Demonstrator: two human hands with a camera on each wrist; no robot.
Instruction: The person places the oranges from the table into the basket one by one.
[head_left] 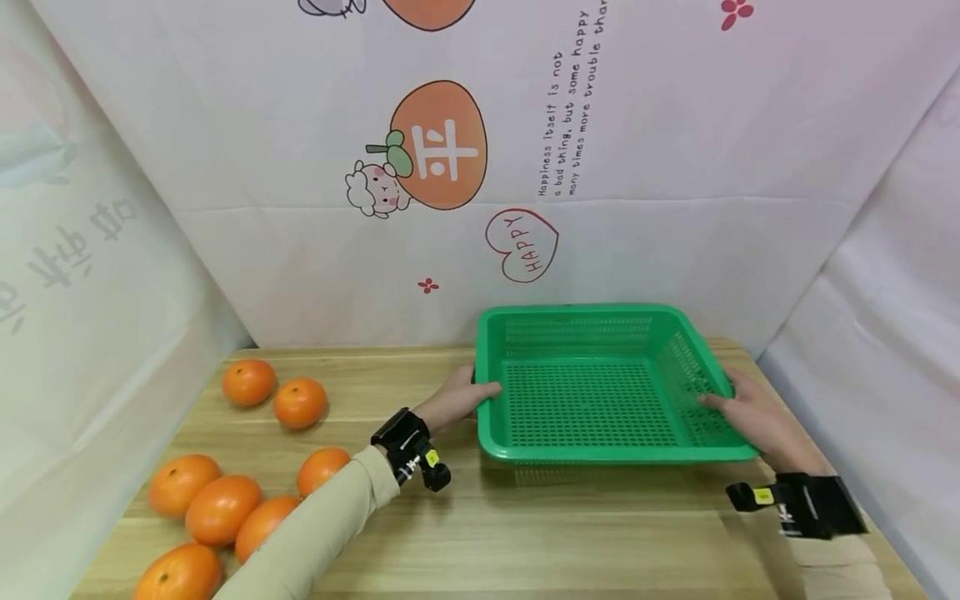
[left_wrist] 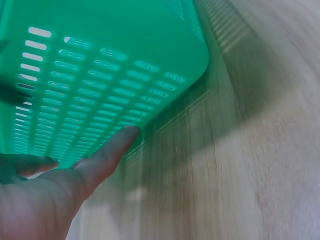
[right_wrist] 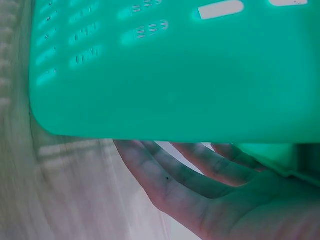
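A green plastic basket [head_left: 592,454] with slotted walls and a grid floor is held by both hands near the back of the table. My left hand [head_left: 456,397] grips its left side, thumb over the rim; in the left wrist view the left hand's fingers [left_wrist: 107,155] lie along the outer slotted wall. On the right side my right hand [head_left: 765,417] holds the basket, its thumb over the rim. The right wrist view shows that hand's fingers [right_wrist: 165,185] reaching behind the basket wall [right_wrist: 175,100]. Nothing lies inside the basket.
Several oranges sit on the left of the wooden table [head_left: 570,542], among them one orange [head_left: 249,382] at the back and one [head_left: 322,468] beside the left forearm. Printed white cloth [head_left: 300,275] walls off the back and both sides.
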